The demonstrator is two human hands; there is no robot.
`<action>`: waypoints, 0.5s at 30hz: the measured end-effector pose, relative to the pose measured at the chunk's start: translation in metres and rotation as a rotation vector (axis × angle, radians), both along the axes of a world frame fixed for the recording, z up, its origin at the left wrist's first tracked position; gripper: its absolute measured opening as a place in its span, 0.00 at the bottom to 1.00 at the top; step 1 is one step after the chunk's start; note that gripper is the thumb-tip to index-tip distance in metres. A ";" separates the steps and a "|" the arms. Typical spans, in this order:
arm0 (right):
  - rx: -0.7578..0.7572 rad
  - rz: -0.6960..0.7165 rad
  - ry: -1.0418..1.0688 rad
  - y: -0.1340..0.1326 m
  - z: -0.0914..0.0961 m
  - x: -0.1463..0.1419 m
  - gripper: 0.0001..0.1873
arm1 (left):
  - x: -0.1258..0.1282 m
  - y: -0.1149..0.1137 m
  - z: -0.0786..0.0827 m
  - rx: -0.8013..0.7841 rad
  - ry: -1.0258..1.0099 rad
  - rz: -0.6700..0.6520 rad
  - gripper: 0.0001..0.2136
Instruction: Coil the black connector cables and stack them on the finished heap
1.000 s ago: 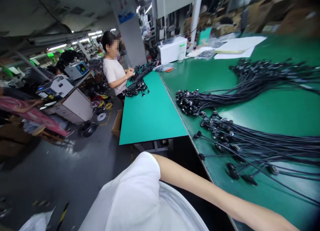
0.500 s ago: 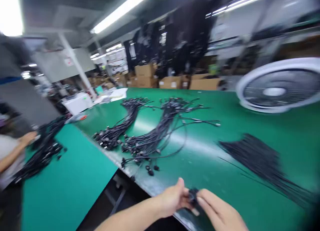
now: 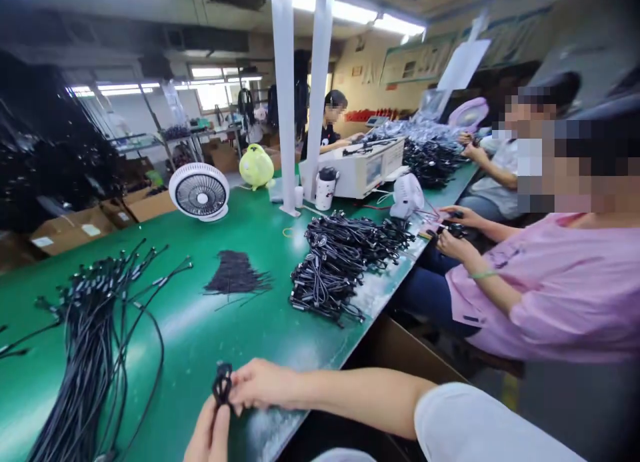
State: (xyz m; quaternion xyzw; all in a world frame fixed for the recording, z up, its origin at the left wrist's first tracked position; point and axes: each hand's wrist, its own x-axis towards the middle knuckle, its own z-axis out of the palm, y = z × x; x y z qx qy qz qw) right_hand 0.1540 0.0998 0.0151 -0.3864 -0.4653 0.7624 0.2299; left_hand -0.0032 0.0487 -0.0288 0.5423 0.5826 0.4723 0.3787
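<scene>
A small coiled black cable (image 3: pixel 222 379) is held upright just above the green table (image 3: pixel 185 355), near its front edge. My left hand (image 3: pixel 209 432) pinches the bundle from below, and only its fingers show at the bottom of the view. From the right, my right hand (image 3: pixel 263 383) has its fingertips closed on the side of the same coil. To the left lies a long bunch of loose black cables (image 3: pixel 85 355) with connectors at the far end. Further up the table is a flat pile of thin black ties (image 3: pixel 235 273).
A heap of coiled cables (image 3: pixel 340 262) sits at the table's right edge. Behind stand a white fan (image 3: pixel 200 192), white posts (image 3: pixel 287 115), a cup (image 3: pixel 326 189) and a boxy white machine (image 3: pixel 357 169). A co-worker in a pink shirt (image 3: pixel 560 289) sits close on the right.
The view has swung to the right, bringing the coiled-cable heap and co-workers into sight. Both hands stay together on the black coil, which shows more sharply now.
</scene>
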 end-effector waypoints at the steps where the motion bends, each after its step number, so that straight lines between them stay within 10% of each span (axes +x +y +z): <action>1: 0.139 -0.064 -0.118 -0.002 0.001 0.002 0.13 | 0.005 -0.001 0.009 -0.094 -0.098 0.041 0.17; 9: 1.017 -0.147 -0.518 -0.003 0.017 0.037 0.14 | 0.017 0.017 0.057 -0.295 -0.715 0.004 0.18; 12: 1.490 -0.222 -0.564 -0.004 0.026 0.045 0.10 | 0.017 0.013 0.057 -0.317 -0.617 -0.047 0.16; 15: 1.839 0.028 -0.709 -0.009 0.029 0.041 0.17 | 0.022 0.006 0.056 -0.313 -0.226 -0.169 0.17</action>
